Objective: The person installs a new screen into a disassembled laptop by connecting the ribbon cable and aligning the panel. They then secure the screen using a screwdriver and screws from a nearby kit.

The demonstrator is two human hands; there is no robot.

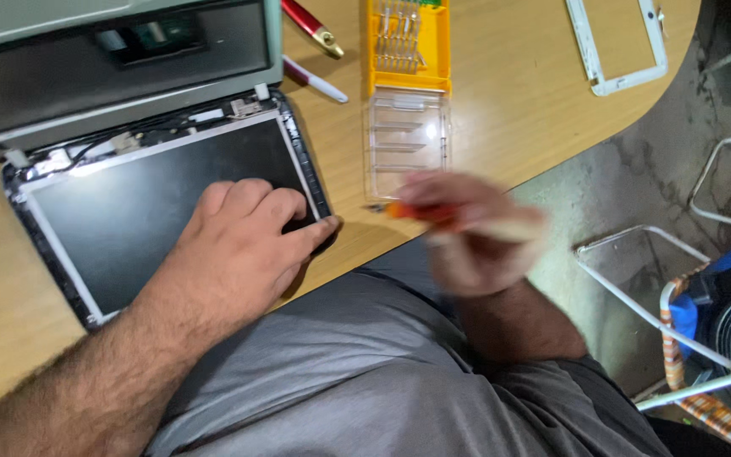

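An opened laptop lies on the wooden table [501, 110], its bare dark screen panel [129, 211] flat toward me and its grey base [112, 68] behind. My left hand [243, 245] rests palm down on the panel's lower right corner, fingers curled over the edge. My right hand [467, 233], blurred by motion, hovers at the table's front edge and grips an orange-handled screwdriver [416, 211] whose tip points left toward the laptop.
An open orange bit case [408, 42] with a clear lid [406, 140] lies right of the laptop. A red tool [313, 25], a white pen [315, 82] and a white screen bezel [619, 46] lie farther back. A white wire frame [636, 296] stands on the floor.
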